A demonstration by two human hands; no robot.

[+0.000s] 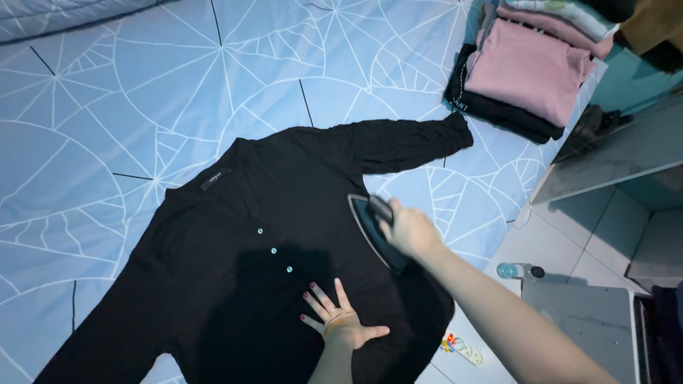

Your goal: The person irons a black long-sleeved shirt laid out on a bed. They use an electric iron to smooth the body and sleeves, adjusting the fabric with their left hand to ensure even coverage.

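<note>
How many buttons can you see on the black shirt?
3, in a slanted row down the black shirt front: top button, middle button, lowest button, just above the left hand. More may be hidden.

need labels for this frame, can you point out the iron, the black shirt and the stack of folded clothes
iron (pixel 370 222): head view, on its dark body ahead of the handle.
black shirt (pixel 242 284): head view, on the front panel left of the buttons.
stack of folded clothes (pixel 526 71): head view, on the pink garment.
</note>
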